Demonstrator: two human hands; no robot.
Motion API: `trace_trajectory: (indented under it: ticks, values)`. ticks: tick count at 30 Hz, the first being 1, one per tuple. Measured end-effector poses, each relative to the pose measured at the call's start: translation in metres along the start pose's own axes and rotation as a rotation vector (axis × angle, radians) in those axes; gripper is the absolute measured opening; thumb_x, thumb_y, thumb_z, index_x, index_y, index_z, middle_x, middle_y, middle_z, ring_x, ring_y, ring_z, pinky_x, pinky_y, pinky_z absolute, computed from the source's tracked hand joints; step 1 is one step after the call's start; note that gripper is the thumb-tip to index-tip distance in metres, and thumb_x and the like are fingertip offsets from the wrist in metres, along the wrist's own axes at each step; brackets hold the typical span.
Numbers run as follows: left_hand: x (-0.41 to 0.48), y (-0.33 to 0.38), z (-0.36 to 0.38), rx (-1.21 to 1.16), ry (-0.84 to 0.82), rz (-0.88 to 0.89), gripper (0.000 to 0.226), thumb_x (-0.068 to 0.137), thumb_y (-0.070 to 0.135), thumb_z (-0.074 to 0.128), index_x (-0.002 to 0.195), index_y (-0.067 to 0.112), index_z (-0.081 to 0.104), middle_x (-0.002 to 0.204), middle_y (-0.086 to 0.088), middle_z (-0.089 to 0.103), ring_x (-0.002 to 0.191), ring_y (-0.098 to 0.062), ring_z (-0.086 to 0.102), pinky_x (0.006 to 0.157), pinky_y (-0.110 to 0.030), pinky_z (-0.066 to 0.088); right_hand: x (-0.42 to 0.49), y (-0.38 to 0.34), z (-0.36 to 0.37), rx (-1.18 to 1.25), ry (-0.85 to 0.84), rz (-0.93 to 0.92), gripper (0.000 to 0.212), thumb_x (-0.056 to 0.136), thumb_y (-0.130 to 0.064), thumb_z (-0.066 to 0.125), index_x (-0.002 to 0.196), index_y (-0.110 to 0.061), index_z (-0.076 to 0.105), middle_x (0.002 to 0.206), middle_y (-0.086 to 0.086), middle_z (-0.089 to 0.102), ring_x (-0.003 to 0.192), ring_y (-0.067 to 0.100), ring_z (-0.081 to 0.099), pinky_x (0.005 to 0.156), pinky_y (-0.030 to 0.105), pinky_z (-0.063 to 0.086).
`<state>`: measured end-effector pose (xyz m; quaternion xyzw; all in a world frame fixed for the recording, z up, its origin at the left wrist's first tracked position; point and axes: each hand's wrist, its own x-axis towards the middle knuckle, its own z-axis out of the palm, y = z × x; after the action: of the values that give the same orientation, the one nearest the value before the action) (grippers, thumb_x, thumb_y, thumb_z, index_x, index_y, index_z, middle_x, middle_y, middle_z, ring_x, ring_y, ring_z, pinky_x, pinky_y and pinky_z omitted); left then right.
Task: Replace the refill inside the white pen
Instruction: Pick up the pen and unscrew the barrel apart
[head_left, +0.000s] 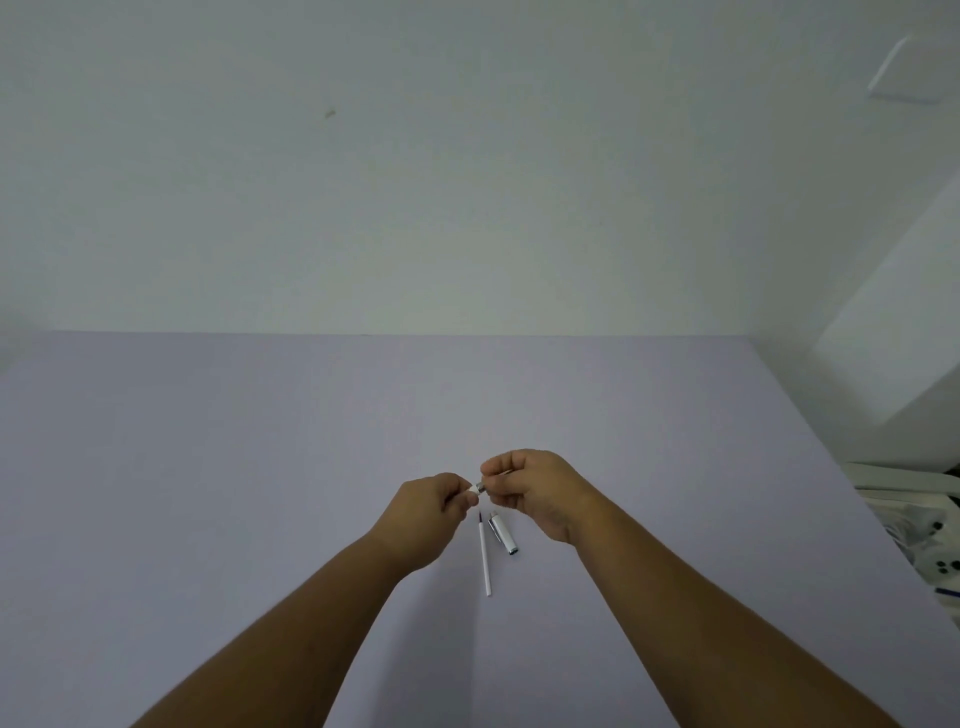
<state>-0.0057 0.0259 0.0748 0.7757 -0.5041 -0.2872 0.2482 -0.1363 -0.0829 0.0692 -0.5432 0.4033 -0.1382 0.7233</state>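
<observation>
Both hands (431, 506) (530, 491) pinching pen (480, 487), apparently; refill (485, 558), cap (503, 532) beneath.

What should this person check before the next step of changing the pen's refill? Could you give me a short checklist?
1. Pen held by both hands: ok. The left hand and right hand each grip an end of the white pen above the table.
2. Joint in reach: ok. A silver ring of the pen shows in the gap between the hands.
3. Refill ready: ok. The refill lies on the table just below the hands, dark tip pointing away from the person.
4. Cap out of the way: ok. The cap lies beside the refill, apart from it.
5. Old refill already out: cannot tell; the hands hide the barrel.
</observation>
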Motion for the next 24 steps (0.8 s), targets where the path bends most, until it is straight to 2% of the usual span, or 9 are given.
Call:
trace_trajectory:
  ticks: [3,5,8,9,13,16,18,22,24]
  values:
    - [-0.0009,0.0002,0.0003,-0.019,0.007,-0.003,0.023,0.094,0.028,0.048,0.075,0.019,0.056,0.065,0.005,0.055,0.056,-0.006,0.045,0.053,-0.018,0.034,-0.0013,-0.0025,0.0015,0.043,-0.011,0.061,0.007,0.081,-0.014,0.070,0.083,-0.007,0.069,0.076,0.005,0.067,0.069,0.016,0.062,0.066,0.023,0.056]
    - [-0.0010,0.0009,-0.0001,-0.020,0.010,-0.004,0.022,0.095,0.028,0.048,0.076,0.020,0.056,0.067,0.004,0.057,0.056,-0.007,0.045,0.052,-0.018,0.035,0.0002,-0.0009,0.0024,-0.018,0.040,0.093,0.021,0.078,-0.027,0.074,0.077,-0.006,0.070,0.068,0.005,0.065,0.060,0.015,0.059,0.060,0.023,0.054]
    - [-0.0002,0.0019,-0.0012,-0.001,0.016,0.004,0.022,0.095,0.029,0.047,0.083,0.016,0.061,0.074,0.002,0.060,0.062,-0.011,0.049,0.055,-0.017,0.036,0.0002,0.0006,0.0009,-0.012,0.016,0.028,0.001,0.081,-0.008,0.068,0.082,-0.007,0.068,0.079,0.008,0.066,0.070,0.016,0.061,0.068,0.024,0.054]
    - [-0.0001,0.0020,-0.0017,0.002,0.015,0.005,0.023,0.095,0.029,0.047,0.085,0.015,0.062,0.074,0.001,0.060,0.063,-0.011,0.049,0.055,-0.017,0.036,0.0018,0.0019,-0.0003,0.007,0.001,0.004,0.007,0.082,-0.002,0.065,0.085,-0.008,0.068,0.082,0.008,0.067,0.075,0.017,0.062,0.072,0.024,0.054]
    - [0.0004,0.0015,-0.0025,-0.017,0.015,-0.001,0.020,0.095,0.028,0.047,0.083,0.017,0.060,0.074,0.001,0.060,0.059,-0.008,0.047,0.053,-0.018,0.036,0.0002,-0.0015,0.0016,0.013,0.031,0.066,0.017,0.079,-0.024,0.073,0.080,-0.008,0.069,0.074,0.005,0.067,0.066,0.015,0.061,0.065,0.023,0.055]
    - [0.0014,0.0020,-0.0023,-0.001,0.018,0.007,0.020,0.095,0.028,0.047,0.081,0.020,0.057,0.073,0.003,0.059,0.058,-0.005,0.045,0.053,-0.017,0.034,-0.0011,-0.0017,0.0016,-0.016,0.046,0.023,0.002,0.083,-0.011,0.067,0.082,-0.009,0.068,0.080,0.007,0.067,0.070,0.014,0.062,0.065,0.021,0.053]
    - [0.0015,0.0022,-0.0026,0.006,0.021,0.013,0.020,0.095,0.029,0.047,0.082,0.019,0.058,0.072,0.003,0.058,0.058,-0.005,0.046,0.053,-0.017,0.035,0.0010,-0.0009,-0.0003,0.039,0.009,-0.010,0.015,0.082,0.001,0.063,0.090,-0.011,0.067,0.087,0.006,0.067,0.079,0.016,0.064,0.070,0.022,0.053]
    - [0.0018,0.0020,-0.0036,-0.019,0.024,0.007,0.022,0.095,0.028,0.047,0.075,0.024,0.054,0.064,0.008,0.054,0.054,-0.006,0.044,0.051,-0.018,0.033,-0.0010,-0.0047,0.0027,0.057,0.048,0.080,0.018,0.080,-0.024,0.072,0.083,-0.006,0.069,0.073,0.006,0.067,0.064,0.014,0.060,0.062,0.023,0.054]
    - [0.0022,0.0026,-0.0038,-0.016,0.025,0.008,0.021,0.095,0.028,0.047,0.076,0.023,0.055,0.064,0.007,0.054,0.054,-0.006,0.044,0.051,-0.018,0.033,-0.0009,-0.0037,0.0021,0.046,0.057,0.055,0.009,0.082,-0.016,0.069,0.082,-0.006,0.069,0.076,0.008,0.066,0.066,0.014,0.060,0.062,0.022,0.053]
